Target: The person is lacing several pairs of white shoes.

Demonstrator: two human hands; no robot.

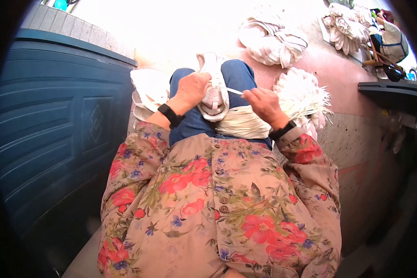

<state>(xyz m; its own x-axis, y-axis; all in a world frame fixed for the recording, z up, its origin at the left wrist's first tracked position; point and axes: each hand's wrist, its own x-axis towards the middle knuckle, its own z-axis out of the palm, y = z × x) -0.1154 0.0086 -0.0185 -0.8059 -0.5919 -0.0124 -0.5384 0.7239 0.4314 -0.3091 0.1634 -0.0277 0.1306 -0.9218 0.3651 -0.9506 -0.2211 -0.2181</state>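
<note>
A pale white and pink lace-up shoe [213, 98] lies between my knees, its heel toward me. My left hand [193, 89] is closed at the shoe's left side, its fingertips hidden against the upper near the lacing. From the shoe a white shoelace [233, 91] runs taut to my right hand [265, 106], which pinches it between thumb and fingers. Across my lap, under the right hand, rests a thick bundle of cream-white shoelaces [243, 123].
Bunches of pale shoes lie on the floor ahead [275, 44] and beside my right knee [301, 95]. More white shoes [148, 90] stand left of my legs. A blue panelled door [65, 97] rises at the left. A dark ledge [389, 88] juts in at the right.
</note>
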